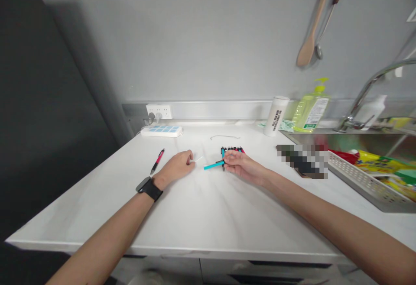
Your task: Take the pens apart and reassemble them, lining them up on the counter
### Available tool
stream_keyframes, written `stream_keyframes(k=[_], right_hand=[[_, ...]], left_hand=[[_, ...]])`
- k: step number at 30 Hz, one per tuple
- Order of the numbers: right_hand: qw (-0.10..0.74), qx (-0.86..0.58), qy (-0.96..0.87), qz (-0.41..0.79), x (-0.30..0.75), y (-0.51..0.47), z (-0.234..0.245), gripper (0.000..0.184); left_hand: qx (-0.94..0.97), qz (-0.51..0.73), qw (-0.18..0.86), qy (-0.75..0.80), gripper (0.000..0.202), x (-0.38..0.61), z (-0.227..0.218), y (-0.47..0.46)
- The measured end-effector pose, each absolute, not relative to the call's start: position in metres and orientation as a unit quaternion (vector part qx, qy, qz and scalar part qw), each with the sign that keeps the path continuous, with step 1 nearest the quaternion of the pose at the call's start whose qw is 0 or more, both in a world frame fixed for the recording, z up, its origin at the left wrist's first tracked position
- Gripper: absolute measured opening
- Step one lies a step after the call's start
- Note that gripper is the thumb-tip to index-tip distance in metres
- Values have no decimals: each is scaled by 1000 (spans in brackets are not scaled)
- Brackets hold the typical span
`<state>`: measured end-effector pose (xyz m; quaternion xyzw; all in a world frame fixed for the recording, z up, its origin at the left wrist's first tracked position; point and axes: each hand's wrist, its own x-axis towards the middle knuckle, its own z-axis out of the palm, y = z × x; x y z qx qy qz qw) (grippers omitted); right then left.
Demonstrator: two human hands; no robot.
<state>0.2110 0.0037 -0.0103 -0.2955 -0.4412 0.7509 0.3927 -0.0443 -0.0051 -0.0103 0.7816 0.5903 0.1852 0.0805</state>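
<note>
My right hand [241, 165] rests on the white counter [201, 207] and pinches the end of a blue pen [213, 165] that points left. Just behind its fingers lies a row of several dark pens with red and blue parts [232, 149]. My left hand [178, 166], with a black watch on the wrist, lies closed on the counter and holds a thin white stick-like piece [198, 159] whose tip pokes out toward the blue pen. A red and black pen [157, 160] lies alone to the left of that hand.
A white power strip [161, 131] and a wall socket sit at the back. A white tube [276, 115] and a yellow-green soap bottle [310, 110] stand by the sink, a dish rack [364, 181] with coloured packets is at right. A wooden spoon [313, 29] hangs on the wall.
</note>
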Motion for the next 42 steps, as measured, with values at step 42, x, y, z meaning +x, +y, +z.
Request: stream_keyframes(k=[42], right_hand=[[324,-300,-478,759,212,0,-12,35]], left_hand=[[786,186,90,583,8,-44,-9,-5]])
